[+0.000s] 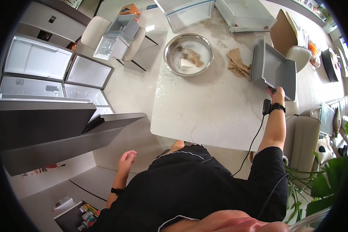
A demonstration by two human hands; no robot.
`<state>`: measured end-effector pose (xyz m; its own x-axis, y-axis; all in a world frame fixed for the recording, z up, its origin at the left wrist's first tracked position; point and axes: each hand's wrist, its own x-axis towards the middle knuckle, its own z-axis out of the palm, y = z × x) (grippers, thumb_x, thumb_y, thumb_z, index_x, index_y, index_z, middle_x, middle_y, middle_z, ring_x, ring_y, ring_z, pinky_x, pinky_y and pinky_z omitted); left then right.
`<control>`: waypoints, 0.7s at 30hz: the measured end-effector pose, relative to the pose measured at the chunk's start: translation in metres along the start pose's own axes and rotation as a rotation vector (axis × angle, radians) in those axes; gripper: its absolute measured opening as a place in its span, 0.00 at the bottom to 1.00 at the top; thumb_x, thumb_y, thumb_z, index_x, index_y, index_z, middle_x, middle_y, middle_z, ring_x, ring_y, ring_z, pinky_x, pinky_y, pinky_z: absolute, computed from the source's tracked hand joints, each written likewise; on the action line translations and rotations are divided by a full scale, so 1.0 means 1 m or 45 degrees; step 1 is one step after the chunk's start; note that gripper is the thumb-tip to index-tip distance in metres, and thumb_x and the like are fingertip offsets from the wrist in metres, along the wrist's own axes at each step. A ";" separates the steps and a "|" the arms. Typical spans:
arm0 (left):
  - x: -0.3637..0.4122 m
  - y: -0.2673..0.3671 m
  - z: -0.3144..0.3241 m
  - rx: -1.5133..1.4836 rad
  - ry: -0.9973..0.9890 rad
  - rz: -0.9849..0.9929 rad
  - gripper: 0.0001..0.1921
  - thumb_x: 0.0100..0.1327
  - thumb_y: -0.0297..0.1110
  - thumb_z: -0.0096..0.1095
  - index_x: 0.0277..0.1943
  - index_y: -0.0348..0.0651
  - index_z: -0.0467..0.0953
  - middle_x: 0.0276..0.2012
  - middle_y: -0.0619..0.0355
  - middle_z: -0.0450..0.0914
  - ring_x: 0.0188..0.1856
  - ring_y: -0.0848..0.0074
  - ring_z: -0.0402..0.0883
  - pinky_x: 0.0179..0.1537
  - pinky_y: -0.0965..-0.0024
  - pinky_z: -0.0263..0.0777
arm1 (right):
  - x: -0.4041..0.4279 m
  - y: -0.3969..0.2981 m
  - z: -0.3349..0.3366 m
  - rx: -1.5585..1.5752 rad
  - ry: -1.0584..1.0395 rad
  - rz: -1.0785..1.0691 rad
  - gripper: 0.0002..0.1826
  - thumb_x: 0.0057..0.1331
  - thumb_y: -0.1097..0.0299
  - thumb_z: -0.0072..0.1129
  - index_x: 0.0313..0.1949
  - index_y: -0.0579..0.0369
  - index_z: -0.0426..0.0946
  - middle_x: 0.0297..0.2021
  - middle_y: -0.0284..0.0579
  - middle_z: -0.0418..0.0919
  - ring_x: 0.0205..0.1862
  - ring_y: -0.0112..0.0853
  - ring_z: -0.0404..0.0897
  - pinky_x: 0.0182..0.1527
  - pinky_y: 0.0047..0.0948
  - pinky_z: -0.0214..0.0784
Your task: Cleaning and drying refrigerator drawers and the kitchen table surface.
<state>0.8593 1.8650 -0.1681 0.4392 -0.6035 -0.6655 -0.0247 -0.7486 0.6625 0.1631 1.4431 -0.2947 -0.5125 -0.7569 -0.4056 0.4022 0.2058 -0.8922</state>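
My right hand (277,94) grips the near edge of a grey plastic drawer bin (278,68), which stands tilted at the right side of the marble-look table (203,107). A crumpled tan cloth (237,63) lies against the bin's left side. Farther left, a round steel basin (167,59) holds sudsy water, a wet tan cloth (193,57) and a white block (187,64). My left hand (128,158) hangs left of my body, its fingers loosely curled, with nothing visible in it.
Two clear plastic drawers (190,17) (250,18) stand at the table's far end. Grey and clear bins (123,26) rest on chairs (94,32) at the upper left. An open refrigerator (37,61) is at the left, its doors (43,121) swung out. A cable runs from my right wrist.
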 end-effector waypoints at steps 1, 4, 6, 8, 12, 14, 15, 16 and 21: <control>-0.002 0.003 0.002 -0.009 0.002 -0.002 0.14 0.74 0.33 0.54 0.58 0.39 0.75 0.53 0.56 0.82 0.53 0.75 0.80 0.50 0.70 0.74 | -0.009 -0.003 0.009 0.044 0.038 0.049 0.17 0.65 0.70 0.44 0.43 0.77 0.65 0.45 0.63 0.70 0.43 0.56 0.80 0.49 0.47 0.84; -0.004 0.008 0.006 -0.010 -0.051 0.022 0.13 0.74 0.32 0.55 0.57 0.40 0.76 0.52 0.57 0.82 0.53 0.75 0.80 0.50 0.70 0.75 | 0.003 0.011 0.008 0.258 0.283 0.139 0.17 0.63 0.78 0.45 0.49 0.77 0.64 0.51 0.66 0.69 0.39 0.61 0.79 0.41 0.55 0.88; 0.003 0.001 0.003 -0.046 -0.072 0.003 0.12 0.73 0.32 0.56 0.56 0.41 0.77 0.52 0.59 0.82 0.51 0.76 0.80 0.50 0.70 0.75 | -0.004 0.007 0.020 0.233 0.372 0.182 0.17 0.62 0.79 0.46 0.50 0.77 0.64 0.49 0.66 0.72 0.42 0.62 0.80 0.41 0.58 0.87; 0.013 0.001 0.003 -0.041 -0.088 -0.001 0.12 0.73 0.32 0.56 0.56 0.41 0.77 0.52 0.59 0.83 0.51 0.77 0.80 0.50 0.70 0.74 | 0.004 -0.006 0.037 0.228 0.423 0.241 0.16 0.62 0.79 0.47 0.49 0.75 0.67 0.48 0.62 0.75 0.46 0.62 0.80 0.43 0.62 0.85; 0.035 0.012 0.001 -0.042 -0.178 -0.001 0.12 0.72 0.31 0.56 0.55 0.39 0.78 0.50 0.58 0.83 0.49 0.78 0.80 0.50 0.71 0.75 | 0.036 -0.056 0.057 0.054 0.114 0.067 0.22 0.62 0.77 0.48 0.54 0.78 0.62 0.50 0.68 0.72 0.48 0.65 0.80 0.49 0.61 0.83; 0.047 0.014 -0.005 -0.014 -0.219 0.012 0.12 0.72 0.31 0.55 0.55 0.38 0.77 0.50 0.58 0.83 0.49 0.78 0.80 0.50 0.71 0.75 | 0.034 -0.093 0.089 -0.026 -0.054 0.026 0.22 0.62 0.75 0.47 0.54 0.78 0.63 0.49 0.69 0.73 0.45 0.65 0.81 0.46 0.57 0.85; 0.054 0.020 -0.006 0.012 -0.259 0.023 0.12 0.73 0.31 0.55 0.55 0.37 0.77 0.50 0.57 0.83 0.49 0.78 0.80 0.50 0.72 0.75 | 0.026 -0.114 0.114 -0.064 -0.058 0.033 0.22 0.62 0.75 0.46 0.53 0.78 0.64 0.48 0.69 0.74 0.43 0.64 0.81 0.44 0.55 0.86; 0.061 0.027 -0.006 0.009 -0.258 0.048 0.12 0.73 0.31 0.55 0.55 0.37 0.77 0.50 0.57 0.83 0.49 0.78 0.80 0.50 0.72 0.75 | 0.032 -0.129 0.128 -0.046 -0.065 0.015 0.22 0.62 0.75 0.46 0.53 0.78 0.64 0.48 0.69 0.74 0.43 0.64 0.81 0.44 0.55 0.86; 0.063 0.040 -0.002 0.031 -0.229 0.030 0.14 0.73 0.32 0.54 0.56 0.36 0.75 0.49 0.56 0.83 0.48 0.77 0.80 0.49 0.73 0.75 | 0.077 -0.164 0.181 -0.224 -0.105 0.065 0.17 0.62 0.74 0.46 0.47 0.77 0.67 0.42 0.66 0.76 0.31 0.58 0.82 0.32 0.47 0.87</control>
<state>0.8876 1.7977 -0.1830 0.2708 -0.6587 -0.7020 -0.0558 -0.7387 0.6717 0.1947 1.2385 -0.1435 -0.4279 -0.7894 -0.4401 0.2833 0.3452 -0.8948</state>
